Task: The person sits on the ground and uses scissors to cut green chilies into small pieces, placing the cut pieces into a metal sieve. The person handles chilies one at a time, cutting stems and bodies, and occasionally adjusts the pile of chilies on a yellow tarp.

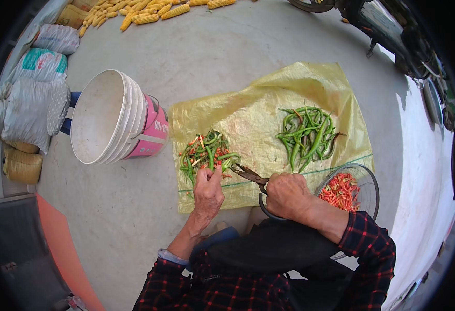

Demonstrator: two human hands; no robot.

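My left hand [208, 194] pinches a green chili pepper [228, 164] at the near edge of a pile of green and red chili pieces [205, 150]. In my right hand [288, 195] is a pair of dark, rusty-looking scissors [252, 175], gripped by the handles. The blades point left, with their tips at the pepper; whether they touch it I cannot tell. A separate heap of long green chili peppers [308, 135] lies to the right on a yellow woven plastic sheet [253, 114]. Beside my right forearm stands a see-through round container [373, 182] holding red chili pieces [341, 192].
A white and pink bucket [134, 122] stands left of the sheet. Filled sacks [28, 109] line the far left side. Corn cobs [147, 18] lie on the concrete floor [212, 57] at the back. A parked motorbike [388, 33] occupies the far right.
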